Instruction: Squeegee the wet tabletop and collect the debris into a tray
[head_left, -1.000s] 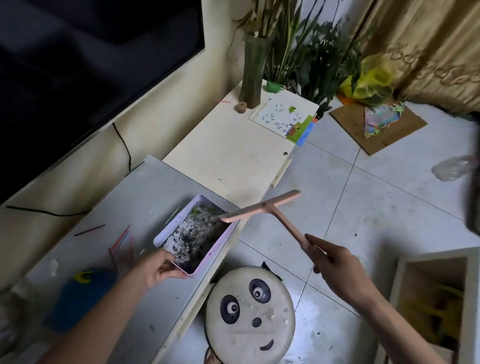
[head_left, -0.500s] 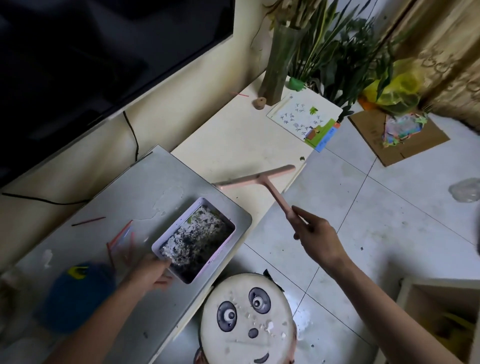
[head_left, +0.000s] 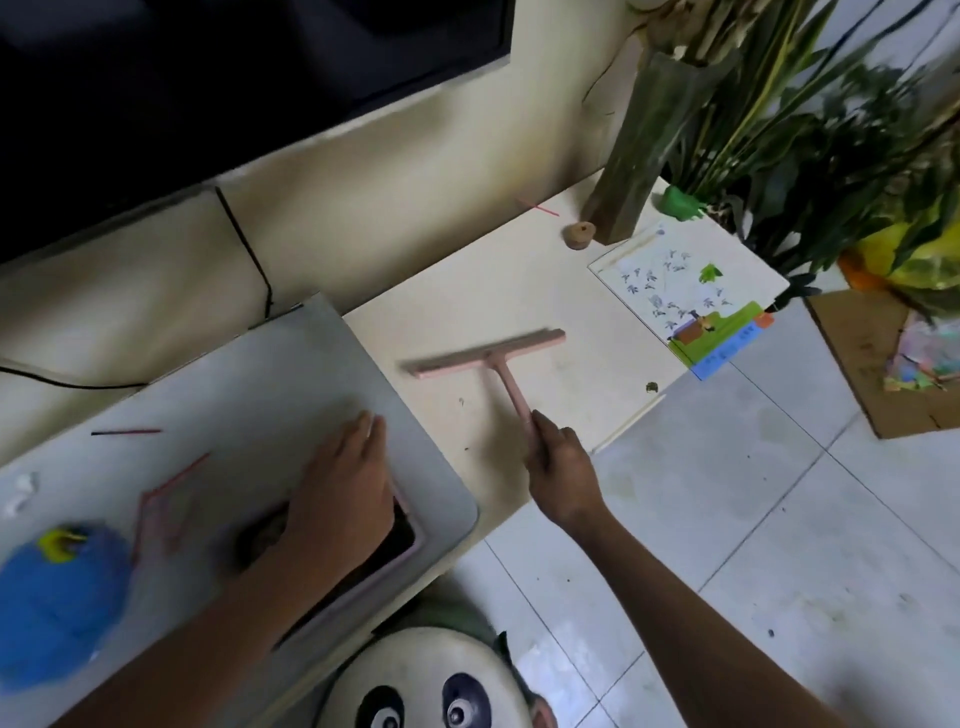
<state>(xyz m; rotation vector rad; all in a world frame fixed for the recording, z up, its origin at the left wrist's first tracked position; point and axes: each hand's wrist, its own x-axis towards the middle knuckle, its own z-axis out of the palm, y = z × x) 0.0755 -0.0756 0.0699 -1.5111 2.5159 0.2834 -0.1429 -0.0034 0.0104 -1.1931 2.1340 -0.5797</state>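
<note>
The left hand (head_left: 343, 499) lies flat, fingers straight, over the pink tray (head_left: 358, 603) near the grey board's (head_left: 234, 384) front edge, hiding most of it; both are blurred. Just right, the right hand (head_left: 558, 478) grips the squeegee (head_left: 493, 356) by its handle, blade beyond on the cream bench (head_left: 467, 291).

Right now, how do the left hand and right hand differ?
Left hand lies with fingers straight over the pink tray; right hand grips the squeegee handle. Left hand is above the grey tabletop; right hand at the cream tabletop's edge. Both reach forward on bare arms.
</note>
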